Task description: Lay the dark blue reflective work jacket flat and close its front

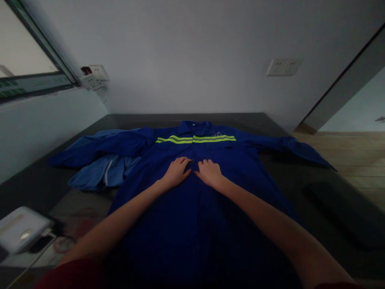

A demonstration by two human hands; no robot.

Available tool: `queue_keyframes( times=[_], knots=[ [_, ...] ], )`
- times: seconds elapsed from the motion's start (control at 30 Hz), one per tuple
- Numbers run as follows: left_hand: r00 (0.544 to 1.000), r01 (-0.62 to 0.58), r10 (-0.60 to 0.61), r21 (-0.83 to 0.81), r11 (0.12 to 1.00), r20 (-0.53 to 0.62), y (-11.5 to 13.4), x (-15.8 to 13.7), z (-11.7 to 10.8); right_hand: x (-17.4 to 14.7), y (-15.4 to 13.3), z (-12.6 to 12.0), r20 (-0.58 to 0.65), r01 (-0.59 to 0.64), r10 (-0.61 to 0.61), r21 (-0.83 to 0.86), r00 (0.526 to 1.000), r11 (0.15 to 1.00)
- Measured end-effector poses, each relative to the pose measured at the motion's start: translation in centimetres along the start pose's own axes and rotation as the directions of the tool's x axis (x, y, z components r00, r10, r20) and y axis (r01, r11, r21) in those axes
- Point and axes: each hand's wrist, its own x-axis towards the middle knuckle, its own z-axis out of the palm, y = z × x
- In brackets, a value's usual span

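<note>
A dark blue work jacket (240, 180) lies face up with its collar at the far side and both sleeves spread outward. Yellow-green reflective bands cross its chest. On the left of the front seam, just below the bands, rests my left hand (177, 171), thumb apart from the fingers. My right hand (209, 172) mirrors it across the seam, its fingers slightly bent on the cloth and its thumb pointing inward. A small gap separates the two hands. The jacket's lower part is in deep shadow.
The jacket is on a dark table (279, 176) against the wall. Lighter blue clothing (99, 172) lies under the left sleeve. A white device (22, 230) with a cable is at near left, a dark flat object (339, 208) at right. Wall sockets (284, 67) are above.
</note>
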Motion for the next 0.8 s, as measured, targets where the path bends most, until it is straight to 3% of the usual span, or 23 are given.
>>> queue_keyframes(
  times=[0.13,0.47,0.63,0.8],
  knots=[
    [0.999,0.002,-0.003,0.043,0.999,0.032,0.2,-1.5,1.0,0.2,0.0,-0.1,0.021,-0.037,0.036,0.042,0.999,0.998],
    [0.994,0.001,-0.017,0.142,0.990,0.110,0.7,-1.2,1.4,1.6,0.8,-0.8,0.036,-0.104,0.100,0.180,0.994,0.978],
    [0.996,0.019,-0.030,0.120,0.993,0.088,1.1,-0.9,1.0,2.6,0.3,-0.5,0.065,-0.099,0.086,0.243,0.994,0.965],
    [0.997,0.077,-0.077,0.007,0.997,0.010,0.7,1.5,-0.5,3.4,1.1,-0.6,0.114,-0.079,0.047,0.291,0.992,0.953]
  ],
)
